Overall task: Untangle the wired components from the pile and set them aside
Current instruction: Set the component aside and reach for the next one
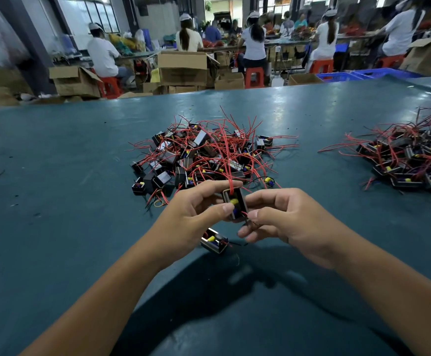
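— Across the green counter, what is laid out, biggest first?

— At the centre sits the tangled pile of small black wired components with red leads. Well apart at the right edge lies a second heap of the same parts, which I judge to be the set-aside lot. Nearer than the pile, one loose component lies on the counter just under the hands.

— And the hands?

— The left hand has thumb and fingers curled round a single held component, lifted just in front of the pile. The right hand pinches a thin lead at that component's lower end; its other fingers are loosely curled beneath.

— Is the part free yet?

— Seemingly not. A red wire runs up from its top and back into the pile, so it looks caught or threaded through the others.

— How should this step go?

— Keep the left hand firm on the body, not on the leads. Follow the red wire with the right hand back toward the snag and ease it out along its own length instead of yanking. A sharp tug could drag neighbouring parts off the pile or strain the joint where the lead enters the body. Once it is loose, carry it to the heap on the right.
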Demonstrator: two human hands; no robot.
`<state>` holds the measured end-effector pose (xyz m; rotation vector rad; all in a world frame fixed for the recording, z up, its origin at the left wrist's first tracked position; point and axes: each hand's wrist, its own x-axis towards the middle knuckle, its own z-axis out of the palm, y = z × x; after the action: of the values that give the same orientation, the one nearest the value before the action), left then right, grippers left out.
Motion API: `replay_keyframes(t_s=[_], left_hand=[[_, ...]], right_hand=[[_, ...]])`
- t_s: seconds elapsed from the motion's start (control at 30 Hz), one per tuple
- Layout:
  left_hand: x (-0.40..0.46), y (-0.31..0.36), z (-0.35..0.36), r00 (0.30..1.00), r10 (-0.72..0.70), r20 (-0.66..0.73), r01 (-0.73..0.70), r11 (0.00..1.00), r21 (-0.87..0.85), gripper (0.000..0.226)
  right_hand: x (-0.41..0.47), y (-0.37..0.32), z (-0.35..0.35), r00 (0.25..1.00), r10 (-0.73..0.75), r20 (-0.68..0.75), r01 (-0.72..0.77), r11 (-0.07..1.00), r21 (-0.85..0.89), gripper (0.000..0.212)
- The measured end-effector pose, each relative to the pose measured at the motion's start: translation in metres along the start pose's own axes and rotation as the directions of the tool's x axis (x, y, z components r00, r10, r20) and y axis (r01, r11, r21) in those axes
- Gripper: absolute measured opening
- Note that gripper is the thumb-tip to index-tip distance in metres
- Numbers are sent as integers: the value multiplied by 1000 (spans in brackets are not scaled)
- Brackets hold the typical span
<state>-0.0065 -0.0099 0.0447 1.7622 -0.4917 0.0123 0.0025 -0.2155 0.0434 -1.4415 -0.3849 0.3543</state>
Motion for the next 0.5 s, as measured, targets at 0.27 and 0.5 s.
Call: replay_keyframes(t_s=[0.27,0.5], left_hand=[[-1,0,4,998,27,-62,-27,1000,-6,32],[0,0,3,997,27,-79,-27,1000,5,31]], right_hand=[[1,3,2,1000,1,-9,-1,999,32,31],[1,4,0,998,4,55,-4,1000,-4,37]])
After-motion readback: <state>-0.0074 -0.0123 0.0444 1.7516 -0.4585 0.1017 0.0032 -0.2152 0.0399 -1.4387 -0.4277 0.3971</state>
